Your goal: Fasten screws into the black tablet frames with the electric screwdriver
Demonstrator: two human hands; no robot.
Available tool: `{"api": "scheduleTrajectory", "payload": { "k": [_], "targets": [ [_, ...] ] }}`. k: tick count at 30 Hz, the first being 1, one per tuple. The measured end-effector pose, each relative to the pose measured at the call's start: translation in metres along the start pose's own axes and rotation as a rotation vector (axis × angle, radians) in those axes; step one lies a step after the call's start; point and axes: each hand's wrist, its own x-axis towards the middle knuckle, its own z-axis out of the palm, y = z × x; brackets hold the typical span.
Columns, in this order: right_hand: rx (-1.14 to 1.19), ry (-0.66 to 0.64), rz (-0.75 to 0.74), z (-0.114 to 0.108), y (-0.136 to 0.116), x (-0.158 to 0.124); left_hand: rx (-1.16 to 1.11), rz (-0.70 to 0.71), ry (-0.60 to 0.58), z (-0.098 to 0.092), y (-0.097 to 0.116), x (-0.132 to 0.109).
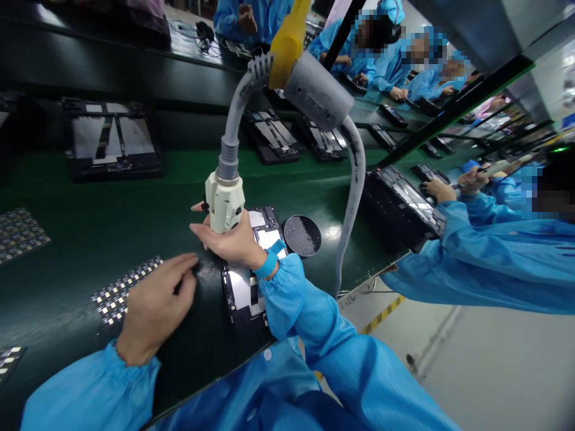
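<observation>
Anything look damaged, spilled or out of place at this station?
One thing: the grey hose on the cream handpiece in the right hand has dark marks on its descending stretch, maybe wear or dirt. I see no spill.

On the smooth green desk (179,194), a flat rectangular black-and-silver device (239,287) lies between a gridded black-and-white sheet (117,292), left, and a round black dish (314,234), right; a black-framed rectangular unit (272,134) lies behind.
</observation>
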Motion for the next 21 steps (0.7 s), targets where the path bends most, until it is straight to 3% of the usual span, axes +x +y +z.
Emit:
{"api": "scheduleTrajectory", "payload": {
  "k": [4, 8, 12, 21],
  "targets": [
    [0.006, -0.003, -0.049, -0.001, 0.005, 0.000, -0.195, 0.255, -0.167, 0.005, 0.048, -0.013],
    [0.004, -0.024, -0.089, -0.002, 0.009, 0.003, -0.250, 0.434, -0.193, 0.016, 0.080, -0.026],
    [0.004, -0.061, -0.100, -0.001, 0.013, 0.005, -0.189, 0.504, -0.222, 0.028, 0.083, -0.035],
    [-0.010, -0.075, -0.080, -0.002, 0.014, 0.005, -0.139, 0.499, -0.209, 0.038, 0.082, -0.045]
  ]
}}
